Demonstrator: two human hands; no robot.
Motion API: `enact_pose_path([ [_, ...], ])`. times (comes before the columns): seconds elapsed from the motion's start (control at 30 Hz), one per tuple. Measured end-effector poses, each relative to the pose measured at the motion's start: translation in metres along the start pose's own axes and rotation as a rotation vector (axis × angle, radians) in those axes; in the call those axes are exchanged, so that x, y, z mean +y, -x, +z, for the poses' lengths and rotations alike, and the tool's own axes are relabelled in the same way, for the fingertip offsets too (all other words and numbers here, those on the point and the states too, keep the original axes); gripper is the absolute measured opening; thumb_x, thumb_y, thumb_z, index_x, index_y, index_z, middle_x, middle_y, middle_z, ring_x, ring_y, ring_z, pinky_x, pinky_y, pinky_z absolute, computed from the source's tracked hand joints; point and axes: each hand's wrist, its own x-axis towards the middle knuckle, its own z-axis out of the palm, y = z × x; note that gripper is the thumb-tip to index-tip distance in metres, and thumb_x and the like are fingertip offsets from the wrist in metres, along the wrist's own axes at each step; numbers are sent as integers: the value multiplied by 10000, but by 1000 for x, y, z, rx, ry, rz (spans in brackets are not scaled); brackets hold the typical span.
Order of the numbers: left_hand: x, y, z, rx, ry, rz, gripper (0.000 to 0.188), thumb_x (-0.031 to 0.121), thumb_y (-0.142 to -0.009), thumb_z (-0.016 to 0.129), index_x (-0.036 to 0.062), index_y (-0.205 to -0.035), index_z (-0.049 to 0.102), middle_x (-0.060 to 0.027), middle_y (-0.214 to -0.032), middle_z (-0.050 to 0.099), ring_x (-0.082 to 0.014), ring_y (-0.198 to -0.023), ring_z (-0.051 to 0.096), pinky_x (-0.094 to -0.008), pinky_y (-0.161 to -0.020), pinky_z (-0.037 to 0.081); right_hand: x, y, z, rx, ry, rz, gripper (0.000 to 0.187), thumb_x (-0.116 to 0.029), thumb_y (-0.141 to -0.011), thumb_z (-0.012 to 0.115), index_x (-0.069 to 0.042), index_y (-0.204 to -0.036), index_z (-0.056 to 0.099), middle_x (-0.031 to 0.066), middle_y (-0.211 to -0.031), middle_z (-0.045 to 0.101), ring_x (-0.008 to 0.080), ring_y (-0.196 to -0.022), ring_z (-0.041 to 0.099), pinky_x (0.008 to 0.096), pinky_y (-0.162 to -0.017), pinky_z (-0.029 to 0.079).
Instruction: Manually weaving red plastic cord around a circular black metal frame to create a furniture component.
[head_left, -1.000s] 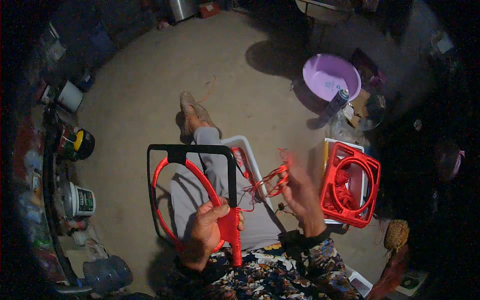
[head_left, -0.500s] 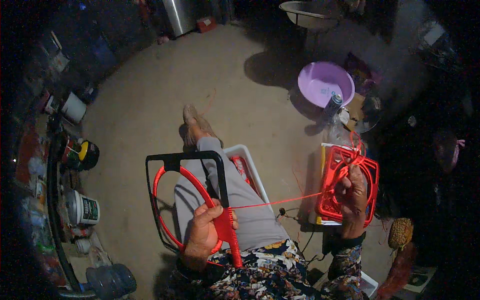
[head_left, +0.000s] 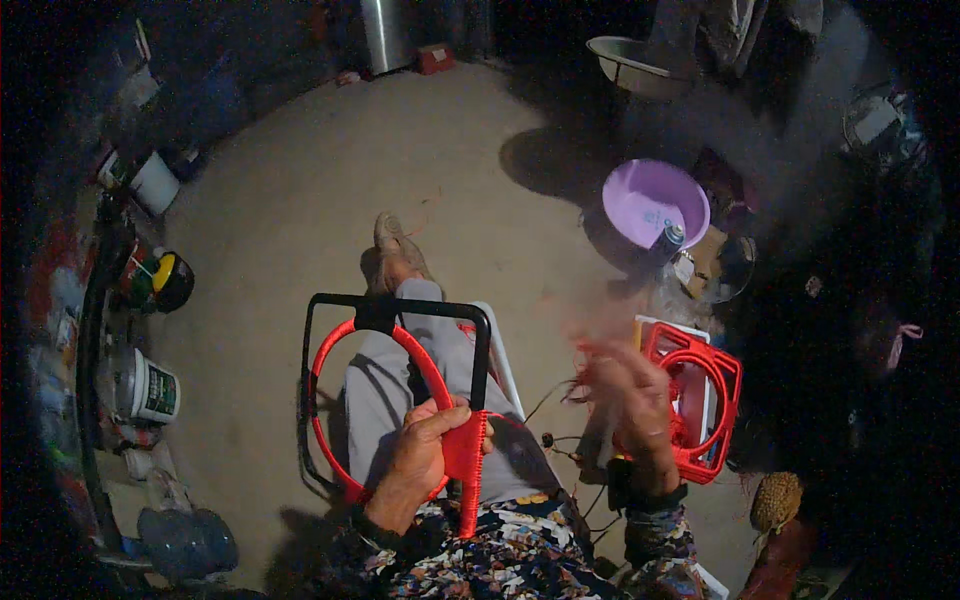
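My left hand (head_left: 420, 450) is closed around the red part of a flat rectangular frame (head_left: 483, 350), whose bare bars are black. Inside it a ring (head_left: 432, 368) is mostly wrapped in red cord. Tight red windings cover the lower right bar (head_left: 470, 480). A thin red cord (head_left: 508, 416) runs off that bar to the right. Raised to the right of my knees, my right hand (head_left: 640, 400) is blurred, with a reddish smear of cord at its fingertips. The exact grip is hard to make out.
Beside my right hand, a red frame with a ring (head_left: 735, 400) lies on a white container. A white tub (head_left: 500, 360) stands by my leg. Farther off are a purple basin (head_left: 655, 190) and a spray can (head_left: 670, 238). Buckets (head_left: 155, 390) line the left; a corncob-like bundle (head_left: 777, 500) lies right.
My right hand has moved left, away from the red frame on the container, with the cord bundle. The left hand still grips its frame. The view has shifted slightly.
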Motion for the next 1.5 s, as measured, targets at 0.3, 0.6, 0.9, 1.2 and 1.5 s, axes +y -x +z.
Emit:
enact_pose_path([
  [0.3,-17,-18,-21,74,40,58,154,112,-821,599,-3,-919,571,-143,-815,649,-244,-664,647,-363,-631,548,1,-20,60,-301,191,-165,187,-53,-883,600,19,-1055,596,69,-941,630,121,-830,592,251,-742,481],
  [0.6,-5,-3,-10,-32,83,1,211,120,-812,620,4,-972,546,-171,-801,642,-255,-645,650,-358,-614,554,83,-44,39,-206,418,-133,154,-104,-888,605,-11,-991,671,31,-866,628,128,-779,592,253,-718,474],
  [0.9,4,3,-2,-31,72,78,366,86,-812,602,5,-1146,477,-157,-859,619,-267,-685,651,-386,-607,569,91,-18,72,-443,-67,249,217,-115,-882,612,-12,-1073,622,13,-898,630,108,-817,565,237,-756,450],
  [1.2,-5,-5,-13,-48,116,105,281,71,-799,607,-4,-1066,557,-162,-834,641,-270,-663,653,-380,-585,571,71,0,77,-446,-89,281,166,-81,-922,550,-10,-1055,618,0,-794,597,72,-668,519,214,-604,429],
  [1.5,-1,-4,-9,-44,110,44,232,59,-795,607,-1,-1018,583,-173,-793,653,-280,-620,652,-390,-580,567,83,-2,60,-430,-49,254,236,-128,-913,587,2,-1110,573,48,-939,595,102,-810,550,246,-725,460],
])
